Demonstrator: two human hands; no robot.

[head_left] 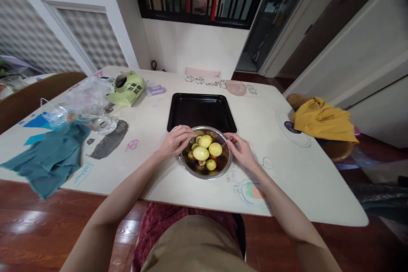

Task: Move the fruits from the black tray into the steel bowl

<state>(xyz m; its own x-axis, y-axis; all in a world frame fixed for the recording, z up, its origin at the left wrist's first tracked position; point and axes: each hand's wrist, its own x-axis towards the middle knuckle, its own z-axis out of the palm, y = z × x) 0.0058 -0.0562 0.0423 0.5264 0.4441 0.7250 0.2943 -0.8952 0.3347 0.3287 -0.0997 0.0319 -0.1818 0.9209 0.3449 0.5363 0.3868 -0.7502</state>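
Note:
A shiny metal bowl (207, 175) stands near the front edge of the table, with several smooth yellow fruits (201, 153) of different sizes inside; their exact kind is unclear. My left hand (178, 139) grips the bowl's left rim, its fingers reaching over the edge. On the opposite side, my right hand (241, 148) has the right rim between thumb and fingers. Just behind the bowl lies a black rectangular tray (202, 110), its near edge partly covered by the bowl and my left hand.
The white table (149, 127) carries drawings. To the left are a teal cloth (51, 153), clear plastic packaging (92, 114) and a light green carton (129, 89). A yellow cloth (321, 119) hangs over a chair at the right.

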